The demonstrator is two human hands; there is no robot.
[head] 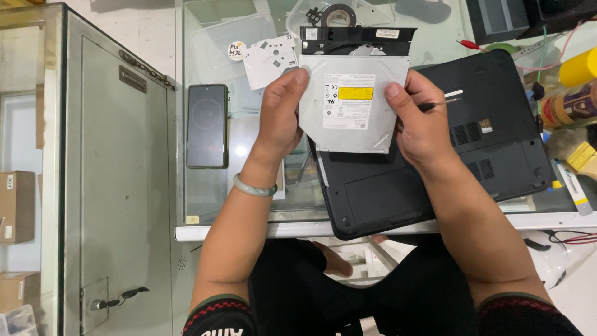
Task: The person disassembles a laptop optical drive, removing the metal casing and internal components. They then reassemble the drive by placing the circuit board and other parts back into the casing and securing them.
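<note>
Both hands hold a flat silver optical disc drive (351,93) with a black front bezel and a white-and-yellow label, label side up, above a glass table. My left hand (281,115) grips its left edge, thumb on top. My right hand (420,121) grips the right edge and also pinches thin metal tweezers (444,101) that stick out to the right. Under the drive lies a black laptop (435,180), bottom side up.
A dark phone (207,126) lies face up at the left of the glass table (249,214). A small white metal plate (268,60) and a tape roll (339,14) sit behind the drive. Bottles and red wires crowd the right edge. A metal cabinet (112,186) stands left.
</note>
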